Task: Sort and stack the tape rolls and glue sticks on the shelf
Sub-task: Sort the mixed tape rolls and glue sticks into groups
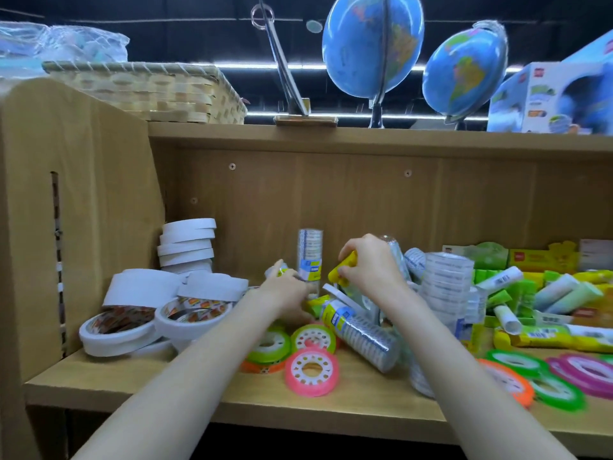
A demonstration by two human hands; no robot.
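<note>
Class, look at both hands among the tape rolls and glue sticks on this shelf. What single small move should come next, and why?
Probably lift the yellow glue stick clear and carry it right to the glue sticks. The right hand already grips it, above a tangle of clear tape packs, while the other glue sticks lie at the right. The left hand holds a small roll.

Two bare, sleeveless forearms.

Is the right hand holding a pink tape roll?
No, the right hand grips a yellow glue stick; the pink tape roll lies flat on the shelf.
</note>
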